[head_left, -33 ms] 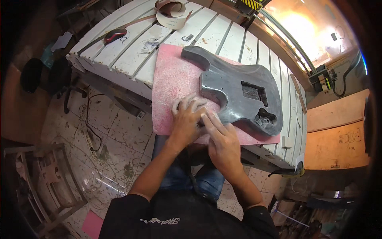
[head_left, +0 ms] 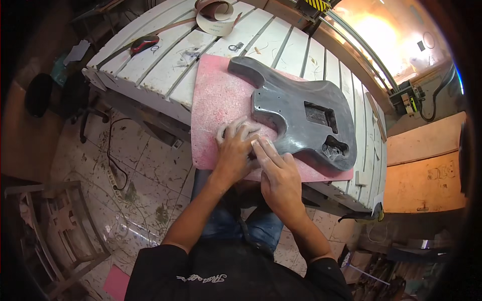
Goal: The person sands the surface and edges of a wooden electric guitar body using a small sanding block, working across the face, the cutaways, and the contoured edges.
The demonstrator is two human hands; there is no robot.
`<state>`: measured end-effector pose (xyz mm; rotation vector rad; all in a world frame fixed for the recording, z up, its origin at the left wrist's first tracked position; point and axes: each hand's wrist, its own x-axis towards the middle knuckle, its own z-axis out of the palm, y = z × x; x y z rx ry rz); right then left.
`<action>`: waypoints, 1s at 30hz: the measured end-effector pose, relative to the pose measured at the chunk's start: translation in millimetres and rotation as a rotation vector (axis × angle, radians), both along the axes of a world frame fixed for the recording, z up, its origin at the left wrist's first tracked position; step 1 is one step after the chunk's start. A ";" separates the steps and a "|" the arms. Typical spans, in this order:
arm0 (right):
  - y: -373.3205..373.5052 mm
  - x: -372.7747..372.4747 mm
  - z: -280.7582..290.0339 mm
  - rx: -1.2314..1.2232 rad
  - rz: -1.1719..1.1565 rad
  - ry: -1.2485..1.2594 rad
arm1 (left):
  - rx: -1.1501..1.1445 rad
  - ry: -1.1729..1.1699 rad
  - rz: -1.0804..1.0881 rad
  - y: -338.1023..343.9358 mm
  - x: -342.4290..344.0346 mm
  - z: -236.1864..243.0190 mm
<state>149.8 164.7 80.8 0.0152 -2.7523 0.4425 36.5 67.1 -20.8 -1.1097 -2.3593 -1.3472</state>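
Note:
A grey electric guitar body (head_left: 296,110) lies flat on a dusty pink mat (head_left: 216,95), with a rectangular cavity and a smaller rounded one cut into it. My left hand (head_left: 233,145) is bent round the body's near horn, its fingertips whitened with dust. Against that same horn press the fingers of my right hand (head_left: 278,173), held close together. Both hands cover the horn tip. Whatever may lie under the right fingers is hidden.
The white slatted table (head_left: 175,65) carries a curled roll of sandpaper (head_left: 216,19) and a red-and-black computer mouse (head_left: 144,44) at its far left. A machine rail (head_left: 359,47) runs behind it. On the left floor stand a wooden chair frame (head_left: 63,220) and a cable.
My right hand has shifted very slightly left along the horn. The guitar body and my left hand stay nearly where they were.

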 end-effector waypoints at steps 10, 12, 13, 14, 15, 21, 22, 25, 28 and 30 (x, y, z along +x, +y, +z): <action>5.2 -2.2 12.3 0.028 -0.013 -0.072 | 0.007 -0.023 -0.010 -2.7 -5.3 5.0; 13.6 3.8 15.2 -0.011 0.045 -0.139 | -0.012 -0.016 -0.009 -7.2 -1.8 5.8; 16.0 7.9 12.5 -0.005 0.040 -0.138 | -0.020 -0.014 -0.024 -4.0 0.3 7.2; 18.7 12.4 6.5 0.023 0.049 -0.075 | -0.014 -0.012 -0.029 -1.5 -0.2 9.0; 21.0 14.8 3.9 0.052 0.059 -0.013 | -0.025 -0.001 -0.020 -0.7 -1.6 10.7; 17.7 1.6 17.0 -0.021 0.076 -0.099 | -0.028 0.004 -0.012 -5.7 0.0 10.1; 22.3 6.3 19.7 -0.025 0.102 -0.139 | -0.032 0.011 -0.021 -5.2 0.6 11.9; 19.0 11.8 12.9 0.051 0.063 -0.118 | -0.056 0.055 0.009 -0.3 0.3 5.7; 13.5 1.3 14.3 0.034 0.064 -0.071 | -0.062 0.007 0.024 -1.1 -5.9 6.9; 20.8 6.1 13.0 0.001 0.075 -0.082 | -0.055 0.006 0.022 -2.4 -4.3 4.7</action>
